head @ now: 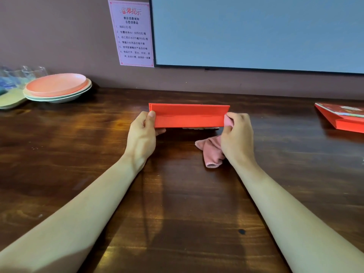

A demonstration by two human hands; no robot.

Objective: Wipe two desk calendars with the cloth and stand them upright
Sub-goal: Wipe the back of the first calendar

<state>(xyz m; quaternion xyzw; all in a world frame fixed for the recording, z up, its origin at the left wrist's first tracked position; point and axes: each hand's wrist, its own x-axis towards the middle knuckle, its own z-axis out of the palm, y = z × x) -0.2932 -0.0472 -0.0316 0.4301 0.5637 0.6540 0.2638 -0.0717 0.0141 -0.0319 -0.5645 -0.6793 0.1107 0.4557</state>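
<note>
A red desk calendar point(189, 116) is held above the dark wooden table point(78, 146) in the middle of the view, its plain red back toward me. My left hand point(142, 134) grips its left end, thumb on the near face. My right hand point(237, 134) pinches its right end with the pink cloth point(211, 152) between fingers and card; the rest of the cloth hangs from that hand down to the table. A second red calendar point(343, 119) lies flat at the far right edge.
A stack of plates point(57, 87), pink on top, sits at the back left with clear glasses point(23, 73) behind it. A printed notice point(133, 33) and a large blank screen point(256, 32) hang on the wall behind the table.
</note>
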